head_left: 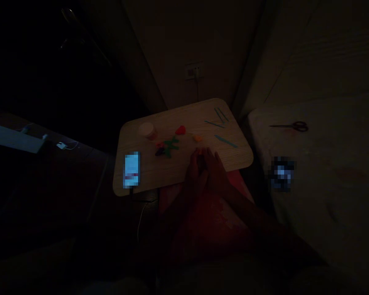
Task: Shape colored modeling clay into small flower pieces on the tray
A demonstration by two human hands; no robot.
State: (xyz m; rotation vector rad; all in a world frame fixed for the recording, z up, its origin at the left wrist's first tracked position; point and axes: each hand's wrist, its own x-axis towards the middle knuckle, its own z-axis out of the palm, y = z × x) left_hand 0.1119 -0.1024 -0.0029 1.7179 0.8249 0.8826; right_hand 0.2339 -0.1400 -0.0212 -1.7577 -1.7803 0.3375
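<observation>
My left hand (193, 167) and my right hand (214, 166) meet at the near edge of the small wooden table (160, 176). Their fingers are bent toward each other around a small piece of orange modelling clay (201, 151), mostly hidden and dim. Just beyond the fingertips lies a yellow-orange clay piece (197, 138). A red clay lump (181, 130) rests farther back. To the left of my hands are a green clay shape (171, 144) with several arms and a dark purple clay piece (160, 152), with orange-red bits (160, 144) beside it.
A pale lidded tub (147, 130) and a lit phone (131, 170) stand on the table's left side. Several thin blue-green sticks (219, 116) and a flat blue-green tool (226, 141) lie at right. Scissors (295, 126) rest on the pale surface beyond. The room is very dark.
</observation>
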